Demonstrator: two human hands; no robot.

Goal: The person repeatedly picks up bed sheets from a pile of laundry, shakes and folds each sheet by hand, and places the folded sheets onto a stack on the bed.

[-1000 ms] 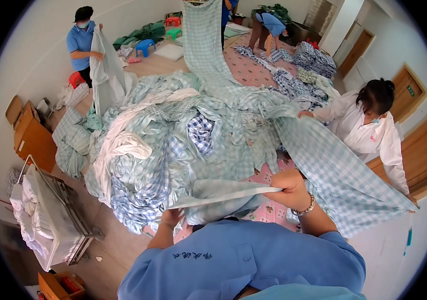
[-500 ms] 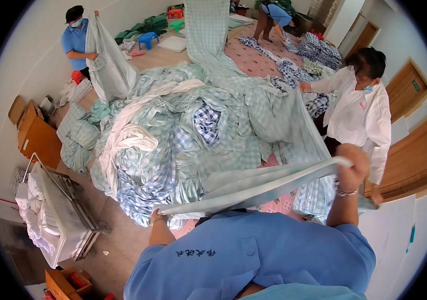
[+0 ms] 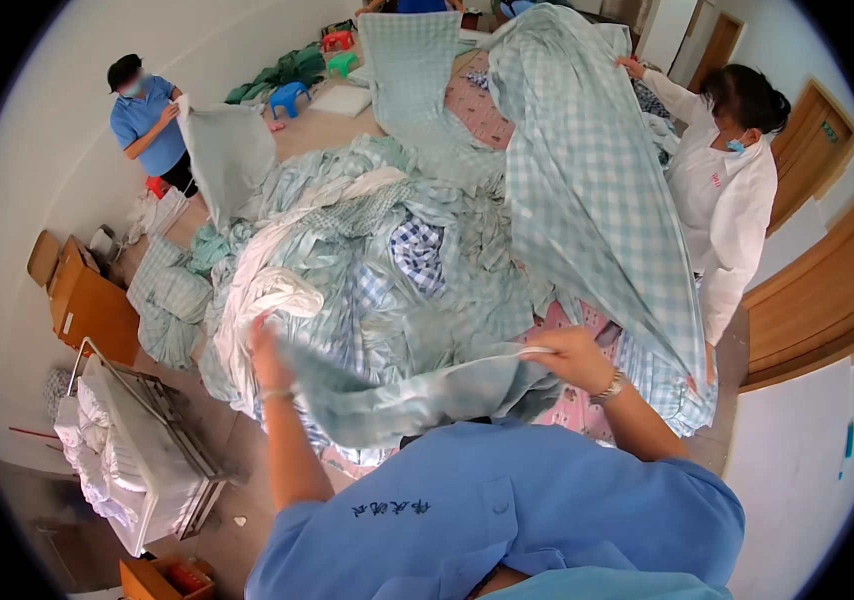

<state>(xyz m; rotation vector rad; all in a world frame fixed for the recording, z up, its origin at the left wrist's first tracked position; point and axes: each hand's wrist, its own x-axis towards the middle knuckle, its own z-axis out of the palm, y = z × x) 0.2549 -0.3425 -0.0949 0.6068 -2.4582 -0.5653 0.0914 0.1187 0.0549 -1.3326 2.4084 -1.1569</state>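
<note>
A pale green checked sheet (image 3: 402, 400) hangs in a sagging band across the front of my body. My right hand (image 3: 572, 360), with a bracelet at its wrist, is closed on the white-edged end of this sheet. At the other end my left hand (image 3: 269, 358) is raised and smeared by motion; the sheet's corner rises to it, and it appears closed on it. Just beyond lies a big heap of crumpled sheets (image 3: 447, 240), mostly pale green checked. A navy-and-white checked cloth (image 3: 417, 255) and a white cloth (image 3: 282, 292) lie on the heap.
A person in white (image 3: 722, 190) at the right spreads a large checked sheet (image 3: 587, 170). Another person in blue (image 3: 152, 125) holds a pale sheet at the left. A wheeled cart (image 3: 162, 490) with white linen stands at lower left, near a wooden cabinet (image 3: 95, 310).
My left hand has risen, and my right hand has come down and inward, so the sheet now sags between them. The person in white has lifted a checked sheet high and spread it.
</note>
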